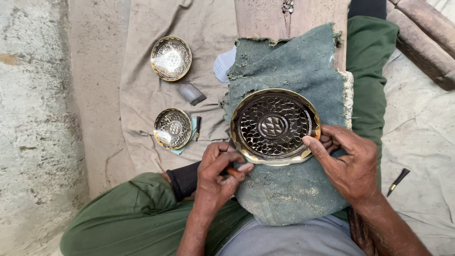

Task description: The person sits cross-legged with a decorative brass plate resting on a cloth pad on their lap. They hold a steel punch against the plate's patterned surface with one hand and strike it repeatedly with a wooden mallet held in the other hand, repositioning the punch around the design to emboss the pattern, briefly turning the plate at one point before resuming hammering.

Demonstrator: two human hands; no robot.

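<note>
- My left hand (pixel 215 175) has its grip closed tight on a small tool with a wooden handle (pixel 233 171). The tip is hidden under my fingers, right by the near rim of the big plate.
- My right hand (pixel 353 163) holds the big shiny plate (pixel 274 125) at its right edge. My thumb presses on top of the rim and my fingers curl under it.
- The plate lies flat on a green cloth pad (pixel 289 189), and the pad lies over a wooden block (pixel 265 19) and my lap.
- To cut well, I think I should keep the plate pressed down so it cannot slide, and push the tool in short, soft strokes.
- I should turn the plate with my right hand, not twist my left wrist, so each mark lines up with the pattern.
- I must keep my right thumb out of the tool's way. A slip could hurt it or scratch the plate.
- Two small shiny bowls, one far (pixel 171 58) and one near (pixel 173 128), sit on a tan sheet (pixel 142 95) to my left.
- A dark spare tool (pixel 397 182) lies on the floor to my right.
</note>
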